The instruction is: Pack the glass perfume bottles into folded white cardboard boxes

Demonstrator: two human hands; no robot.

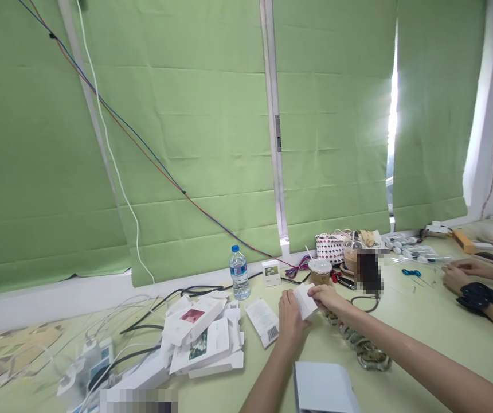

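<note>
A small white carton (305, 302) with faint print is held up over the table between both hands. My left hand (292, 315) wraps its fingers along the carton's left side. My right hand (324, 297) pinches the upper right edge between thumb and fingers. Flat on the table, just left of my left hand, lies another white carton (264, 322) with a barcode. Farther left is a heap of flattened white cartons (201, 332) with flower pictures. Below my hands sits a larger white box (324, 385). Clear plastic packets (364, 347) lie partly under my right forearm.
A water bottle (239, 275), a small upright carton (271, 273) and a lidded cup (320, 271) stand behind my hands. Cables and a power strip (100, 358) spread at left. On the right, another person's hands (457, 278) work near blue-handled scissors (411, 272).
</note>
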